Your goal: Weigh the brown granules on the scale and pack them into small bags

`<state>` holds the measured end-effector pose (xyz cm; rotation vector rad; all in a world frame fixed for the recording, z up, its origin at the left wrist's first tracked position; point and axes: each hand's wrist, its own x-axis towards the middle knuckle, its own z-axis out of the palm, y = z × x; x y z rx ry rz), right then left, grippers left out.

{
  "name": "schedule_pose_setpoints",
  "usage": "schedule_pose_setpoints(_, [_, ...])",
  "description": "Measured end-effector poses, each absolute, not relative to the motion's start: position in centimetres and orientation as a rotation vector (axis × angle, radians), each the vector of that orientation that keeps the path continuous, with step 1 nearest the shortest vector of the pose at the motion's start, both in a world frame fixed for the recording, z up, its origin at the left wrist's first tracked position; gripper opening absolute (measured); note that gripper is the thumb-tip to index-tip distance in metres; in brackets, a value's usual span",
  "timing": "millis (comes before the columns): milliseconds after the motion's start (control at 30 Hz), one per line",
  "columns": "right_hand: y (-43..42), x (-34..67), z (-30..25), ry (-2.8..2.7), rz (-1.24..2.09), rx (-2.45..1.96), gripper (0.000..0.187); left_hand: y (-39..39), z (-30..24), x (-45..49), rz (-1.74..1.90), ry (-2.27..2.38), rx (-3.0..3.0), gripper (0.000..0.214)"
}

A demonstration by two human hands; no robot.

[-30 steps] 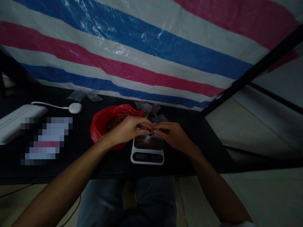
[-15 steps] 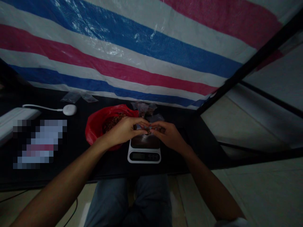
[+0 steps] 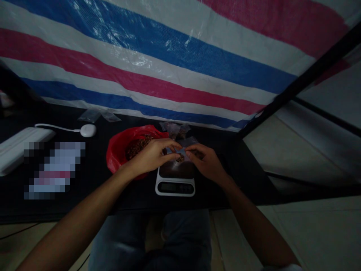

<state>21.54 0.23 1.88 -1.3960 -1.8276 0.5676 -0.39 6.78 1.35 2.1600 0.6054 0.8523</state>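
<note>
Left hand (image 3: 154,153), right hand (image 3: 207,161): pinched clear baggie (image 3: 182,153) over scale (image 3: 175,188)
Baggie axis: unclear; brown bits (image 3: 179,158) nearside
Red bag (image 3: 114,152): held loose pieces (image 3: 138,146)

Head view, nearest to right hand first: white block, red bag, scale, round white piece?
1. Scale: adjacent, slightly left.
2. Red bag: left of the scale.
3. Round white piece: farther left.
4. White block: far left edge.

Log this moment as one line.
left hand: at clear bag | right hand: at clear bag | clear bag: over scale, brown pieces inside
</note>
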Motion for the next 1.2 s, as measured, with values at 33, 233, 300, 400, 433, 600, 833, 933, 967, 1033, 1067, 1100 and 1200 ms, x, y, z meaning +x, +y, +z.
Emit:
schedule_pose_setpoints(33, [0.2,21.6,1.8,-1.814,0.57,-1.4,0.014,6.8,1.4,-0.5,0.855,0.615,2.168,0.022])
schedule_pose_setpoints(233, [-0.6,22.1,0.3,-1.744,0.537,-1.407,0.015,7.0,1.7,-0.8,0.903,0.694,2.173,0.026])
schedule_pose_setpoints(300, [-1.1,22.3,-0.3,-1.704,0.514,-1.41,0.014,7.3,1.9,-1.3,0.899,0.739,2.156,0.027])
schedule_pose_setpoints(400, [-1.8,22.4,-1.1,-1.697,0.479,-1.414,0.014,7.9,2.1,-2.7,0.667,0.739,2.217,0.023])
schedule_pose_setpoints(433, [-2.1,22.4,-1.3,-1.71,0.471,-1.411,0.014,8.1,2.2,-3.1,0.55,0.728,2.259,0.02])
schedule_pose_setpoints(600, [-2.9,22.4,-2.0,-1.719,0.474,-1.38,0.013,8.6,2.2,-3.9,0.366,0.718,2.388,0.014])
schedule_pose_setpoints(833, [-2.9,22.3,-2.3,-1.667,0.49,-1.372,0.013,8.7,1.5,-3.1,0.475,0.766,2.44,0.015])
schedule_pose_setpoints(933, [-3.0,22.2,-2.7,-1.643,0.501,-1.358,0.013,8.7,1.1,-2.9,0.471,0.779,2.494,0.017])
schedule_pose_setpoints(967, [-3.0,22.1,-2.8,-1.638,0.508,-1.361,0.013,8.7,1.0,-2.9,0.465,0.781,2.496,0.017])
schedule_pose_setpoints(1033, [-3.1,22.1,-3.0,-1.637,0.519,-1.373,0.013,8.6,1.1,-2.7,0.473,0.771,2.482,0.016])
schedule_pose_setpoints(1067, [-3.1,22.1,-3.1,-1.638,0.521,-1.376,0.013,8.5,1.1,-2.6,0.491,0.756,2.475,0.016])
schedule_pose_setpoints(1100, [-3.1,22.1,-3.2,-1.638,0.522,-1.376,0.013,8.5,1.2,-2.6,0.518,0.74,2.471,0.017])
schedule_pose_setpoints(1200, [-3.2,22.1,-3.3,-1.635,0.523,-1.369,0.013,8.3,1.6,-2.3,0.635,0.702,2.464,0.019])
